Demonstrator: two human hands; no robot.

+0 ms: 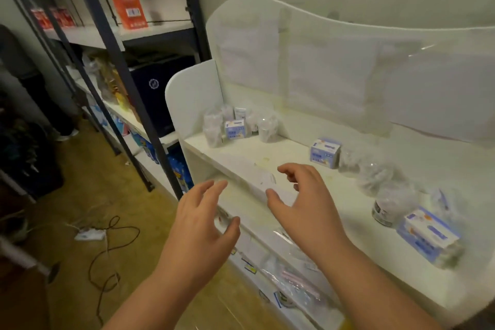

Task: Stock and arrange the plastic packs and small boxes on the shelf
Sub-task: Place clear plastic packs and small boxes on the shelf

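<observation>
While both hands hover empty before shelf (267, 153): left hand (203, 222) spread open below front edge; right hand (300, 201) loosely curled over edge, gripping nothing. Nearest box (325, 153) up-right of right hand, near, apart; right hand closer. Long axis of right-side row diagonal, back-left to front-right. Boxes counted: four. Clear packs (375, 177): two clusters, count unclear, blurred.

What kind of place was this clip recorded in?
Probably a small shop or its stockroom. A white display shelf holds small blue boxes and clear plastic packs, and metal racks beside it carry more boxed goods, including an orange box. Both hands are empty.
</observation>
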